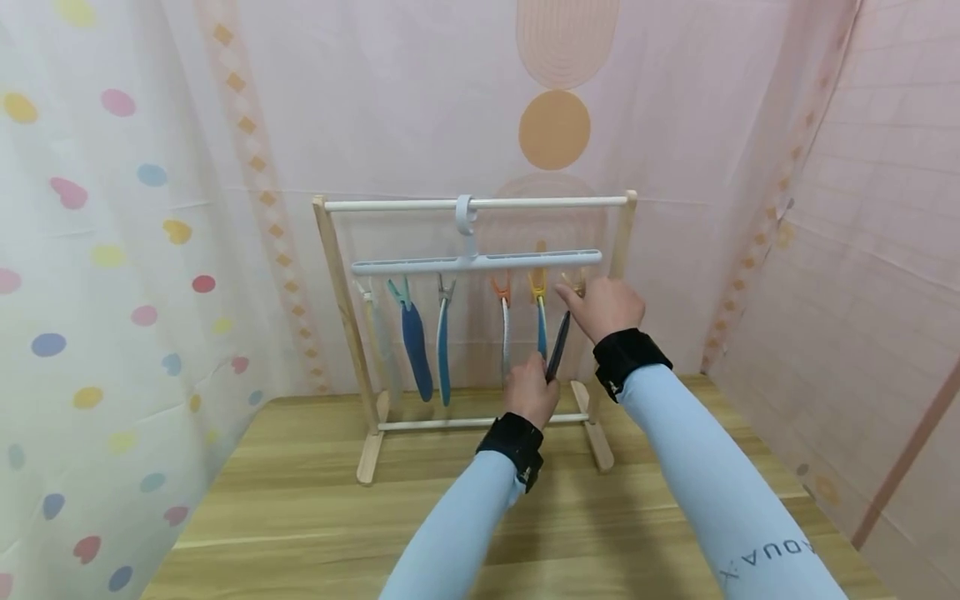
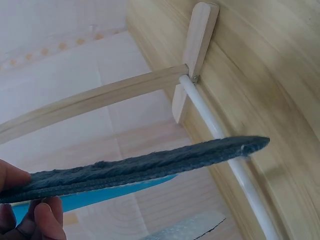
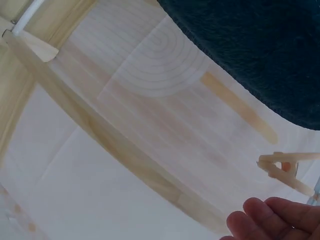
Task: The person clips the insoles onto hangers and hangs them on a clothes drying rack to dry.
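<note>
My left hand (image 1: 531, 387) pinches the lower end of a dark fuzzy insole (image 1: 558, 346) between thumb and fingers. In the left wrist view that insole (image 2: 135, 162) shows edge-on, with a plush top and a tapered far end. My right hand (image 1: 609, 308) is raised at the right end of the hanger (image 1: 476, 263), beside a beige clip (image 3: 287, 170). Its fingertips (image 3: 260, 207) lie loosely bent near the clip, whose jaws hold nothing. Left of the held insole, a blue insole (image 1: 542, 325) hangs from a yellow clip (image 1: 537, 285).
The pale blue hanger hangs on a wooden rack (image 1: 347, 317) with white rods. More insoles hang there: a navy one (image 1: 416, 354), a blue-and-white one (image 1: 444, 354), a whitish one (image 1: 506, 337), and a translucent one (image 1: 386, 350) at far left. Below lies a wood-grain table (image 1: 315, 517).
</note>
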Available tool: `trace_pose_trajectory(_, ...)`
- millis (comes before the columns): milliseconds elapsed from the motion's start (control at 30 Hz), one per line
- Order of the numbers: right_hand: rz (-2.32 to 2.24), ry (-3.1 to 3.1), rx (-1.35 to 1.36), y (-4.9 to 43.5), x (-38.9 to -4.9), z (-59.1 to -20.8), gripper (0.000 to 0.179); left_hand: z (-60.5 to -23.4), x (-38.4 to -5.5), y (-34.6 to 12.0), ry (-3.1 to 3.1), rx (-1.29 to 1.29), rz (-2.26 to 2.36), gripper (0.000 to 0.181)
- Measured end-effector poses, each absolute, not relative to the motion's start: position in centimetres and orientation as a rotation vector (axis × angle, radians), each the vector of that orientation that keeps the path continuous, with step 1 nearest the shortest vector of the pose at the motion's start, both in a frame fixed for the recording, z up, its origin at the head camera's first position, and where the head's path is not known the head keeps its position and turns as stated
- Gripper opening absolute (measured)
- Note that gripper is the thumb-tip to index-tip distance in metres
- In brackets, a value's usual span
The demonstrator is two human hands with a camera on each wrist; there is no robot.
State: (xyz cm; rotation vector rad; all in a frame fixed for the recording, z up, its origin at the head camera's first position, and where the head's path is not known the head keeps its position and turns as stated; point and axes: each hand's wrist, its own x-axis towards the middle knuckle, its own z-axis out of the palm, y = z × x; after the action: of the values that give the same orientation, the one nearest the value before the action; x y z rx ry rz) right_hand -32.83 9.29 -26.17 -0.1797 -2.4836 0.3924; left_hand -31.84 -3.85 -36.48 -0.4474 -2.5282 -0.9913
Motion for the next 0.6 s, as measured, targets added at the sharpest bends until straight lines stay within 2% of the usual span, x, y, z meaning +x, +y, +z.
trace_pose_trajectory(267,0.402,-2.420,-0.306,9.6,-33.8,-26.3,0.068,-37.5,-31.7,-2.5,-2.510,-0.463,-0.928,0.021)
trace_pose_trajectory(600,0.354,-2.427,-0.281,10.0,-33.7,-25.6,0.067,-37.6,-31.8,-1.5,-2.480,-0.475,-0.930,0.024)
